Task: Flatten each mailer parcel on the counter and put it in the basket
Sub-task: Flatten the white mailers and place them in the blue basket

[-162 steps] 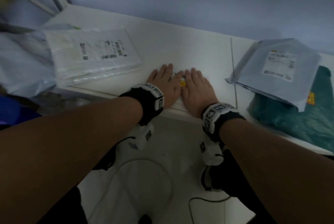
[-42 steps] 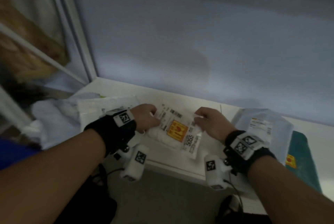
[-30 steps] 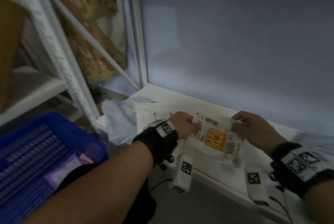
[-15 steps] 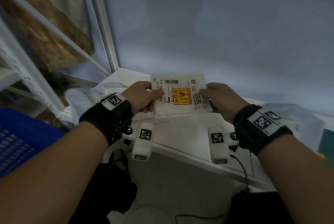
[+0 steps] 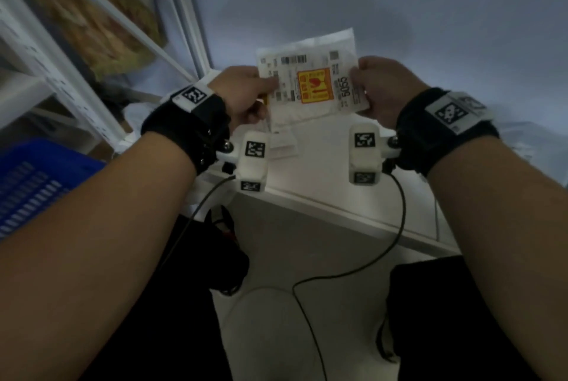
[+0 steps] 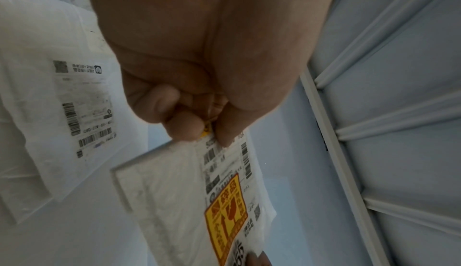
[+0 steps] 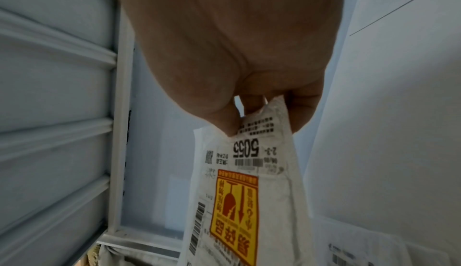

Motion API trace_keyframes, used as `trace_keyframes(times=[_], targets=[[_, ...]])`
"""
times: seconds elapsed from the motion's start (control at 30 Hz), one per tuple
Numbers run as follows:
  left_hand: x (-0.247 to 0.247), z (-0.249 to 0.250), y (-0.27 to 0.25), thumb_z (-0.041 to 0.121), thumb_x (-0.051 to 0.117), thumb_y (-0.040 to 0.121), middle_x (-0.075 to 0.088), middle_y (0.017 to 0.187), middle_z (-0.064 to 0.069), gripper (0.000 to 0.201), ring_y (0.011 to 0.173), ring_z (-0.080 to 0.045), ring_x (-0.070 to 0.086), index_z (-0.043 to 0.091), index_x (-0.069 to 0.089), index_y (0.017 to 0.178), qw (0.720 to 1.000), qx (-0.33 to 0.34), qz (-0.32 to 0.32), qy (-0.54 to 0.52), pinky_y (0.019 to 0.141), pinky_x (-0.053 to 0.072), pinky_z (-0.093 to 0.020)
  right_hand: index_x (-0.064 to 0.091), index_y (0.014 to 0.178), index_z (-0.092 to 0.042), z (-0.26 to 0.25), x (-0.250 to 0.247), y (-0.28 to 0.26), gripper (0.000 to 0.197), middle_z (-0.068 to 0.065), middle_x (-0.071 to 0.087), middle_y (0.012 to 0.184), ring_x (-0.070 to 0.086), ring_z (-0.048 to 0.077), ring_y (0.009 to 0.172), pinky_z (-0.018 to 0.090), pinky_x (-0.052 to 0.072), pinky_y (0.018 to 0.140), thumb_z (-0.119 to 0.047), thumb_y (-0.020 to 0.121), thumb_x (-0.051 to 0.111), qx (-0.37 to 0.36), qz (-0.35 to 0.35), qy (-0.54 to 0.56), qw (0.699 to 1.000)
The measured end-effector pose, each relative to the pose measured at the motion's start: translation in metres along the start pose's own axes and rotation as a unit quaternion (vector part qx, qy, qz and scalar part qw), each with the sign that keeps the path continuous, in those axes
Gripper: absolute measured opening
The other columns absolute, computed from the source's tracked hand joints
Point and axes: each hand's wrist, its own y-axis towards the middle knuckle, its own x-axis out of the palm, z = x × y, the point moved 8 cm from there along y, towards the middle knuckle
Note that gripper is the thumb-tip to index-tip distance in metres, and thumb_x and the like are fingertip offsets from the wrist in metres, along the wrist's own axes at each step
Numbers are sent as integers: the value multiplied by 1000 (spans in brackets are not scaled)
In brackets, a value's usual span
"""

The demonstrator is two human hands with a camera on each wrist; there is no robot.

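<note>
A small white mailer parcel [image 5: 310, 82] with a yellow and red sticker and the number 5055 hangs in the air above the white counter [image 5: 319, 165]. My left hand [image 5: 246, 94] pinches its left edge and my right hand [image 5: 378, 85] pinches its right edge. The left wrist view has thumb and fingers closed on the parcel [image 6: 194, 191] at its label end. In the right wrist view the parcel [image 7: 249, 191] hangs from the pinching fingers. The blue basket [image 5: 33, 177] stands low at the left edge.
A larger white mailer [image 6: 62, 100] with barcodes lies on the counter under my left hand. White shelf posts [image 5: 61, 79] rise at the left, beside the basket. A grey-blue wall [image 5: 399, 5] backs the counter. Cables [image 5: 338, 273] hang below the counter edge.
Both hands have lifted the small parcel off the counter and hold it up higher, more upright, facing me. The view has swung back to the right, so the basket sits at the left edge.
</note>
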Motion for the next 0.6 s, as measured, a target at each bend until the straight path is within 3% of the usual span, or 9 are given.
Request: trace_keyframes(times=[0.1,0.17,0.23,0.3,0.4,0.5,0.6], targets=[[-9,8,0,15,55,97,67,81,-8,10,41,-14,41,9,63,97,1000,16,15,3,41,26,-21,66,106,-19,-5,5,-2,29,6,74,100,71,21,93,35,57,79,-8,100,41,-7,-26,35,999],[-20,15,3,14,56,96,67,85,-10,14,42,-13,41,6,64,103,1000,16,20,1,42,26,-21,65,118,-22,-10,8,-4,30,6,73,105,69,20,92,33,54,74,-10,101,43,-13,-45,44,998],[-31,21,4,14,58,95,69,86,-10,11,44,-12,42,6,65,99,1000,17,17,7,42,27,-21,61,121,-19,-13,11,-5,26,10,73,108,68,21,90,29,49,65,-11,101,47,-9,-48,64,997],[-45,28,0,13,60,93,68,80,-11,9,43,-13,41,10,60,84,1000,23,15,7,40,26,-21,57,114,-12,-19,19,-3,16,15,72,108,68,25,88,25,45,52,-9,100,50,-5,-30,92,995],[-78,31,-2,13,66,89,58,74,-12,25,41,-15,40,12,47,72,999,19,25,8,39,23,-20,52,94,-14,-36,41,0,10,15,72,97,68,24,79,22,42,43,-5,98,54,-7,-23,90,996],[-120,31,-13,17,67,87,57,92,-18,20,42,-15,40,9,54,100,1000,-5,15,-15,38,23,-20,50,87,-16,-62,79,3,16,15,70,87,64,19,56,20,40,39,-4,97,55,-29,-52,54,997],[-159,27,-24,18,53,95,54,88,-12,14,41,-12,37,6,54,101,998,-26,19,-56,36,20,-18,50,90,-16,-85,118,3,16,12,66,79,60,15,44,16,34,36,-3,96,55,-48,-83,20,995]])
